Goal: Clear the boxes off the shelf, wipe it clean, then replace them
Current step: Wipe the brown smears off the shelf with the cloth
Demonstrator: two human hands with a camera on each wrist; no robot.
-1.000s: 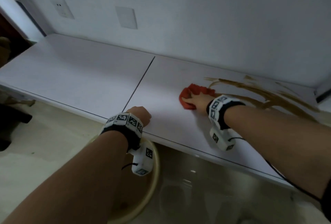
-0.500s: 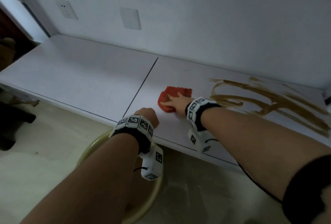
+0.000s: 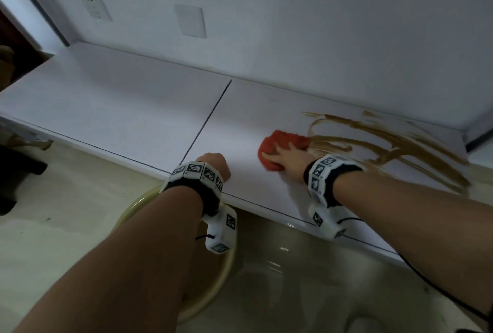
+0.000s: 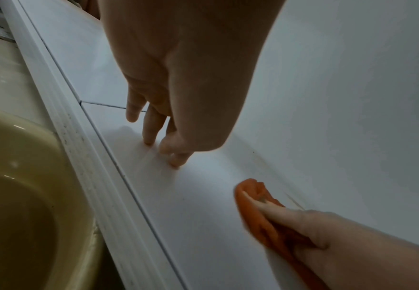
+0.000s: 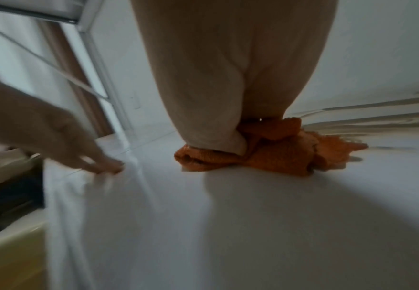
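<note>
- Pressing an orange cloth (image 3: pixel 277 146) flat on the white shelf (image 3: pixel 133 108), the right hand (image 3: pixel 288 158) keeps fingers straight, brown smears (image 3: pixel 386 143) just beyond.
- Left hand (image 3: pixel 214 163) rests relaxed fingertips (image 4: pixel 176 161) near the shelf's front edge, holding nothing.

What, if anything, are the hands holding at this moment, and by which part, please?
The right hand presses the orange cloth from above, fingers spread over its top. The left hand holds nothing; its fingertips rest on the shelf.
</note>
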